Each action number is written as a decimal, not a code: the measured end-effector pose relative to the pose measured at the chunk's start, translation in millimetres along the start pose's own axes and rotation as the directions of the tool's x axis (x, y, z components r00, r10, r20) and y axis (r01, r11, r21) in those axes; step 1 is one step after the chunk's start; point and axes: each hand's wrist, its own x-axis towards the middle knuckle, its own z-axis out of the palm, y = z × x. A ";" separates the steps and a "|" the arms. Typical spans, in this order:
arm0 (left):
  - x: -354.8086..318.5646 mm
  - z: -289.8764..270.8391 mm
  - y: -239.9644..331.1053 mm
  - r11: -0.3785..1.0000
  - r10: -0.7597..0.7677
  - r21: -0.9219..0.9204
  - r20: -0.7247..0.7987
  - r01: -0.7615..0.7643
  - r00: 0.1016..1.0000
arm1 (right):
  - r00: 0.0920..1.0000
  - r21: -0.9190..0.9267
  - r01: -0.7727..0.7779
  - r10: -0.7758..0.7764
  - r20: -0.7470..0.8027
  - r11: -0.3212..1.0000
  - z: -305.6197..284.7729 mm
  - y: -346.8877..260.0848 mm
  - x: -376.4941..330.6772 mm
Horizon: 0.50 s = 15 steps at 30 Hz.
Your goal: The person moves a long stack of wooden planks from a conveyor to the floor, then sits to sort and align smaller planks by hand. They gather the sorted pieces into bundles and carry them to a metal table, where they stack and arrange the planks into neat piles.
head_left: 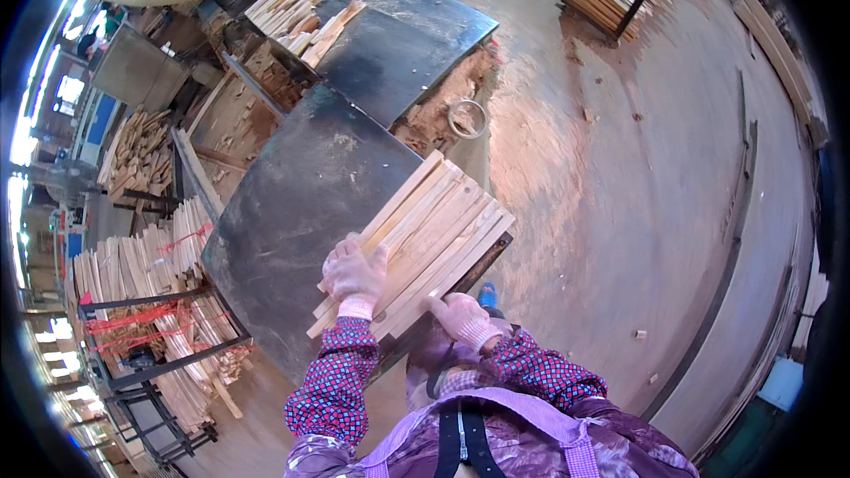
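A row of pale wooden strips (444,212) lies side by side near the front edge of a dark metal table (292,186), slanting from upper right to lower left. My left hand (354,273), in a light pinkish glove, rests over the strips towards their lower-left ends, fingers curled at the far-side strip. Against the near-side strip presses my right hand (464,317), gloved alike, with its fingers drawn together; some of them are hidden. Patterned sleeves cover both forearms.
More wooden pieces (305,22) lie on a second dark tabletop (398,18) beyond. A metal rack (168,372) of bundled strips stands at left, another stack (611,0) at far right. Sawdust and a ring (467,119) lie between the tabletops' right side and the floor.
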 end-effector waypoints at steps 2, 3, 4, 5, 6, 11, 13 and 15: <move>9.3 0.2 -3.0 0.999 0.032 -0.036 -0.005 -0.032 0.999 | 0.998 -0.009 -0.040 0.040 -0.048 0.999 7.0 2.1 8.9; 13.5 0.0 -9.4 0.998 0.037 -0.050 -0.009 -0.038 0.999 | 0.997 0.034 0.013 -0.010 -0.073 0.999 -1.4 -9.7 7.5; 19.8 -1.2 -16.8 0.999 0.034 -0.032 -0.013 -0.034 0.999 | 0.993 0.075 0.069 -0.061 -0.099 0.995 -15.2 -25.6 5.4; 28.3 -2.0 -24.5 0.999 0.030 -0.013 -0.017 -0.030 0.999 | 0.986 0.116 0.124 -0.109 -0.126 0.985 -23.1 -37.5 9.2; 41.1 -6.0 -27.5 0.999 0.040 0.003 -0.030 -0.040 0.999 | 0.988 0.197 0.102 -0.076 -0.136 0.975 -26.9 -44.4 20.1; 109.1 -26.7 -55.5 0.999 -0.024 0.029 0.015 0.023 1.000 | 0.985 0.331 -0.169 0.144 0.099 0.928 -57.3 -107.8 83.0; 139.1 -25.6 -75.6 0.999 -0.030 0.028 -0.011 0.031 0.999 | 0.982 0.412 -0.188 0.169 0.082 0.892 -64.5 -135.7 107.0; 174.5 -26.8 -96.2 0.999 -0.044 0.031 -0.017 0.044 0.999 | 0.976 0.508 -0.219 0.181 0.123 0.833 -70.5 -164.8 131.7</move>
